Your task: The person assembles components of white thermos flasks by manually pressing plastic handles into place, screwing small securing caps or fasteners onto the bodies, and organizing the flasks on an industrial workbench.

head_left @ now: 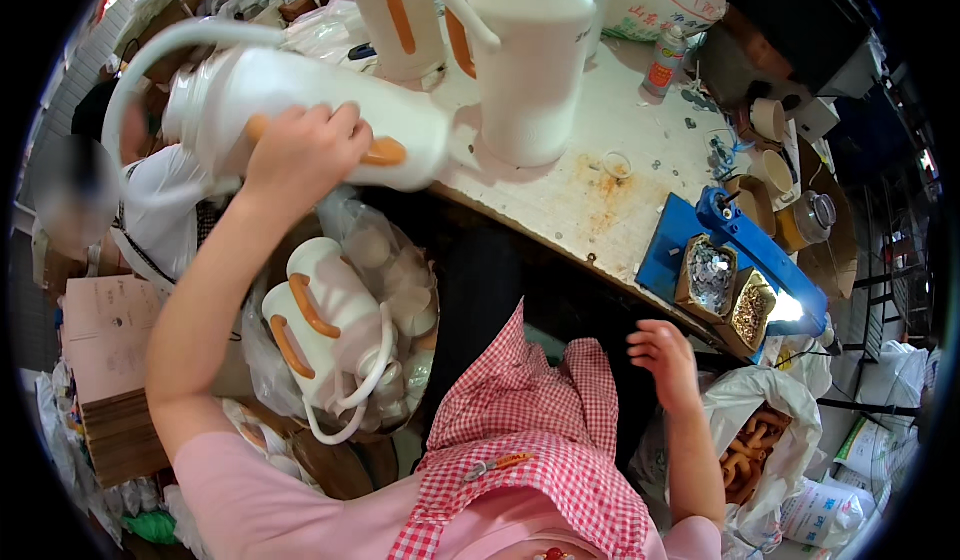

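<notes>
My left hand (305,155) is closed around the orange side handle (385,151) of a white thermos jug (290,80). The jug lies tilted on its side in the air by the table's left edge, its mouth to the left, with a motion-blurred white carrying handle (150,55) looping round that end. Low at the right, between my lap and the table, my right hand (665,360) is empty, fingers loosely bent and apart. On the table stand more white jugs, one in the middle (530,70) and one behind (385,20). Others with orange handles (325,310) lie below my left arm.
A blue hand press (760,250) sits at the table's right edge beside boxes of small metal parts (705,275). Behind it are a spray can (663,60) and a jar (810,215). A bag holds orange handles (755,450). Cardboard (110,340) and another person (165,210) are at left.
</notes>
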Tool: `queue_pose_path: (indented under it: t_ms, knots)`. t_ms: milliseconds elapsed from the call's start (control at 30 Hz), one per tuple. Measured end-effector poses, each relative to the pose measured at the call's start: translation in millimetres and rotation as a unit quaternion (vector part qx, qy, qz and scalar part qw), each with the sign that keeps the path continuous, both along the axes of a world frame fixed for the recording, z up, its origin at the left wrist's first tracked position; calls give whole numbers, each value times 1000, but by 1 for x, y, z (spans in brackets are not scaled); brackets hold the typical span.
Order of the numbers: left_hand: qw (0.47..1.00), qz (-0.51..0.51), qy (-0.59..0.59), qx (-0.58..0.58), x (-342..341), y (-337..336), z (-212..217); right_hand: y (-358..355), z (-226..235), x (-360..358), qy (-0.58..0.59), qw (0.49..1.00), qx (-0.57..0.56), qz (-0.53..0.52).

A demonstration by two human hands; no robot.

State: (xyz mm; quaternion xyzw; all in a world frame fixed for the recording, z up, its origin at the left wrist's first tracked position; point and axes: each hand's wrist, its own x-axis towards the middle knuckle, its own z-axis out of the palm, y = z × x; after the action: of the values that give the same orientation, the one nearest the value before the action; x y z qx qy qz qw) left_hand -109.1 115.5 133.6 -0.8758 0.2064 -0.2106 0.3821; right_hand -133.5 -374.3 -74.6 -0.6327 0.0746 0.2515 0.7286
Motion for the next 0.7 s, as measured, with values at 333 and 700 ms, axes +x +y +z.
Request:
queue_pose_path:
  t_ms: [333, 700]
  knots:
    - [977, -111, 55, 173, 156, 112, -64, 177, 22, 183, -351, 931, -91, -48]
    - [999, -39, 9, 14, 151, 156, -81, 321, -4, 265, -406, 910, -80, 6]
